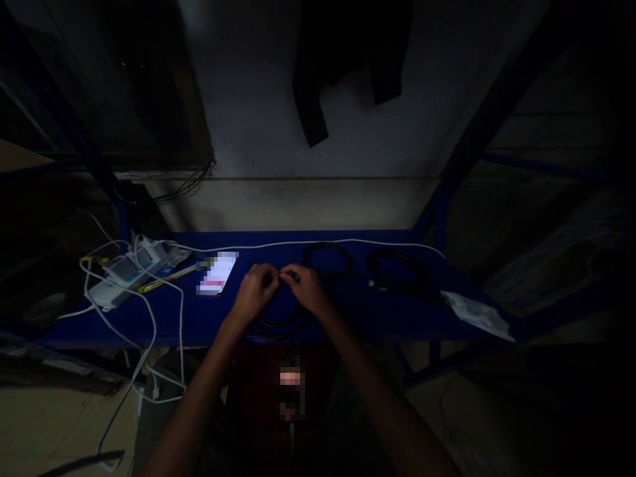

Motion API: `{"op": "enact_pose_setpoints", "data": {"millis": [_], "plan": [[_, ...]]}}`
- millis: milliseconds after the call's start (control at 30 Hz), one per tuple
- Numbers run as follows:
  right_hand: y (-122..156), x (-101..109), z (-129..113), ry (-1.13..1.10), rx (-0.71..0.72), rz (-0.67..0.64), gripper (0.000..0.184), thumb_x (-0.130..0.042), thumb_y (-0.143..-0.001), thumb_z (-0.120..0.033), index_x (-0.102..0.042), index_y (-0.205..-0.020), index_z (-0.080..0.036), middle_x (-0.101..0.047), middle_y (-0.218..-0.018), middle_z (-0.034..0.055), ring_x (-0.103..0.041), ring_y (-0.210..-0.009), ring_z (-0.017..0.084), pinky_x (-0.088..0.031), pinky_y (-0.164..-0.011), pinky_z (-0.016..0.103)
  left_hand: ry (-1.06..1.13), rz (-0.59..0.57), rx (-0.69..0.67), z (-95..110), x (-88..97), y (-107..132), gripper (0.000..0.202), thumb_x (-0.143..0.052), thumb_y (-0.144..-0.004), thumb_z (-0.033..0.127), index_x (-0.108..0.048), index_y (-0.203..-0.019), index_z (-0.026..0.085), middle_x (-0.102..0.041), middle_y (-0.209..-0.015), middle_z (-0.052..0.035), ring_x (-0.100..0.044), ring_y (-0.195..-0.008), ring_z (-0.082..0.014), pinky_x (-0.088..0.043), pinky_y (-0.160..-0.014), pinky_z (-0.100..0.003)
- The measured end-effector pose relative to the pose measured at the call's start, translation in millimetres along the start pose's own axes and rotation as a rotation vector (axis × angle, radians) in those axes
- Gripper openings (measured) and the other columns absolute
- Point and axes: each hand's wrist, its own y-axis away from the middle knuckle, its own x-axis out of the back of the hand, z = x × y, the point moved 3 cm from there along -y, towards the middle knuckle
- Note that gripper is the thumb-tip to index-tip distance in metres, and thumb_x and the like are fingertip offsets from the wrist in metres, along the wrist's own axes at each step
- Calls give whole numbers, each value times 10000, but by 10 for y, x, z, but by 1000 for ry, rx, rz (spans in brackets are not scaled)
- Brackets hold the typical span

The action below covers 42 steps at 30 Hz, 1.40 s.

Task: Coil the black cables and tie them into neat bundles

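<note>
The scene is very dark. My left hand point(254, 289) and my right hand point(307, 286) meet over a blue shelf board point(348, 318), fingers curled and pinched together on a black cable point(278, 323). That cable lies in a coil under and in front of both hands. Which part of it each hand grips is hard to make out in the dim light.
Two more black cable coils point(328, 260) point(400, 271) lie to the right. A lit phone point(217, 273) sits left of my hands, then white power strips point(124, 271) with white cords point(149, 331) hanging off the edge. A crumpled plastic bag point(477, 313) lies far right.
</note>
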Motion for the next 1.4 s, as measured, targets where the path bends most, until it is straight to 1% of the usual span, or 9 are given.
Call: {"op": "enact_pose_setpoints", "data": {"millis": [133,267,333,533,700,833,933,1200,1400], "plan": [[-4,3,5,-21,-23,3,93,-681,-963,-210,-773,-966,-217,-819,-976,45,-757,-919,205,-545,-863,316,5,-88,32,-7,5,-124,101,-607,-979,183,-705,-955,189,-755,-924,-59,-701,-810,-199,-493,-738,-297],[-1,5,12,-26,-20,1,72,-703,-953,-208,-774,-948,-217,-817,-975,41,-753,-915,199,-538,-854,307,-75,-134,17,0,-18,-221,160,-585,-957,121,-720,-916,196,-770,-911,-81,-721,-820,-205,-484,-723,-287],[0,3,25,-22,-12,-1,73,-705,-953,-200,-776,-954,-219,-814,-989,42,-748,-924,197,-536,-854,304,-68,-124,19,-11,-47,-225,177,-571,-958,110,-718,-920,201,-770,-916,-80,-723,-825,-204,-487,-725,-285],[-5,-12,59,18,43,-23,78,-709,-964,-209,-785,-973,-224,-791,-1000,57,-722,-929,201,-527,-851,308,38,-48,25,-60,-74,-156,166,-552,-1000,189,-711,-956,186,-764,-974,-92,-712,-885,-218,-509,-806,-312],[-9,-26,57,-18,16,-62,99,-705,-960,-200,-793,-988,-235,-811,-1034,51,-742,-960,216,-534,-869,325,153,-35,127,-112,-60,-132,143,-589,-967,200,-732,-975,191,-785,-959,-67,-726,-861,-213,-511,-776,-301],[-8,-35,74,-27,21,-63,101,-723,-941,-187,-806,-971,-236,-822,-1039,53,-749,-978,222,-536,-901,339,270,15,220,-149,-67,-93,136,-641,-932,230,-760,-989,193,-809,-990,-71,-754,-918,-222,-541,-802,-303],[-6,-43,95,-45,36,-65,97,-733,-936,-192,-812,-969,-236,-823,-1038,53,-751,-971,217,-538,-898,336,299,51,248,-139,-56,-61,138,-680,-916,267,-769,-987,189,-813,-973,-73,-759,-898,-221,-549,-795,-306],[-8,-22,85,-27,24,-57,139,-721,-921,-132,-816,-947,-230,-815,-1002,56,-742,-936,207,-533,-834,315,328,50,231,-83,-30,-13,201,-782,-876,376,-786,-975,201,-813,-971,-72,-765,-887,-229,-565,-802,-317],[-14,-13,63,-13,15,-25,91,-768,-906,-155,-826,-905,-225,-801,-941,46,-726,-850,189,-515,-798,306,348,18,252,-92,-20,11,198,-771,-881,392,-800,-916,199,-820,-928,-77,-769,-853,-238,-556,-771,-320]]}}
